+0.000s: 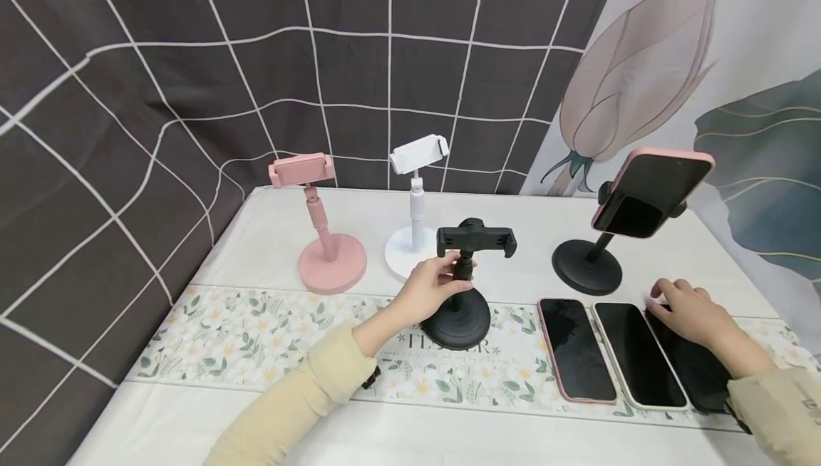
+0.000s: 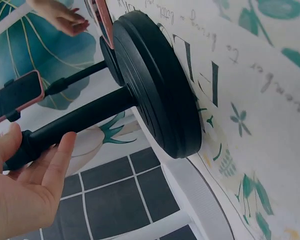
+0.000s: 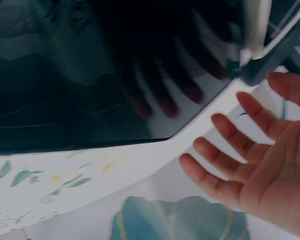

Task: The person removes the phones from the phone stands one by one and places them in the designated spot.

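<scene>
My left hand (image 1: 425, 293) grips the stem of an upright black phone stand (image 1: 457, 323), whose clamp at the top holds no phone. In the left wrist view, thumb and fingers of that hand (image 2: 27, 197) curl round the stem, and the round base (image 2: 152, 85) rests on the floral cloth. My right hand (image 1: 695, 316) is over the far end of a black phone (image 1: 695, 373), the rightmost of three lying side by side. The right wrist view has this hand's (image 3: 270, 160) fingers spread and loosely bent beside the phone's dark screen (image 3: 90, 100), gripping nothing.
Left of the phone in black lie a white-edged phone (image 1: 641, 355) and a pink-edged phone (image 1: 575, 348). Behind them, another black stand (image 1: 586, 266) bears a pink-cased phone (image 1: 654, 192). A pink stand (image 1: 330, 263) and a white stand (image 1: 417, 213) stand farther back, clamps without phones.
</scene>
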Available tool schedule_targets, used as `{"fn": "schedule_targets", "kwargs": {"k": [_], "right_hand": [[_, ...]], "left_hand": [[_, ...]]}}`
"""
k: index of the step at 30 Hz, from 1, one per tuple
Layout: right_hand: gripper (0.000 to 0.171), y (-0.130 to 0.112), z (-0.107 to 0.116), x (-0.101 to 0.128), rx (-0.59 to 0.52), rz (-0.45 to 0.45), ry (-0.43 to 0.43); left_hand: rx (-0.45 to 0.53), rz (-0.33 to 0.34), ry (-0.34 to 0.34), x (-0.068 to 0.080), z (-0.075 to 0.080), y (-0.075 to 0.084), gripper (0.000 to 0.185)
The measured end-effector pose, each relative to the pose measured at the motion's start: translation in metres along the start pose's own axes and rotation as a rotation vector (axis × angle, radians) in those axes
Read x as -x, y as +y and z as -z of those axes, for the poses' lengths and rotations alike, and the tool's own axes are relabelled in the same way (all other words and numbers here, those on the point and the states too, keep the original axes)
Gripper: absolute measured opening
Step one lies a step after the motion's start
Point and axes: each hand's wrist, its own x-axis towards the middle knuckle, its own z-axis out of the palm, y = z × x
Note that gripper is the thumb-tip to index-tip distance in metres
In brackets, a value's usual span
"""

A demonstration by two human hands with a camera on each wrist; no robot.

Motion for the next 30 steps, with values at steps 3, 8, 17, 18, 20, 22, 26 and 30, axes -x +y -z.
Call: {"fn": "schedule_targets", "kwargs": {"k": [3, 8, 17, 18, 20, 22, 26, 30], "right_hand": [[0.025, -0.017, 0.004, 0.005, 0.017, -0.015, 0.045], [0.023, -0.042, 0.008, 0.013, 0.022, 0.027, 0.11], [0.019, -0.087, 0.006, 0.027, 0.047, 0.151, 0.217], [0.018, -0.091, 0.005, 0.029, 0.047, 0.164, 0.226], [0.018, -0.099, 0.006, 0.031, 0.045, 0.184, 0.237], [0.018, -0.105, 0.007, 0.032, 0.045, 0.199, 0.25], [0.018, -0.117, 0.009, 0.034, 0.042, 0.226, 0.259], [0.018, -0.126, 0.009, 0.037, 0.048, 0.253, 0.263]], "left_hand": [[-0.008, -0.009, 0.015, -0.001, 0.0, 0.002, 0.04], [-0.02, -0.031, 0.032, -0.015, 0.001, 0.011, 0.038], [-0.076, -0.057, 0.069, -0.069, -0.008, 0.02, 0.035], [-0.077, -0.062, 0.075, -0.075, -0.01, 0.02, 0.035], [-0.083, -0.074, 0.087, -0.087, -0.012, 0.017, 0.035], [-0.092, -0.081, 0.092, -0.097, -0.014, 0.015, 0.036], [-0.111, -0.072, 0.09, -0.109, -0.017, 0.01, 0.039], [-0.119, -0.036, 0.096, -0.117, -0.02, 0.0, 0.039]]}}
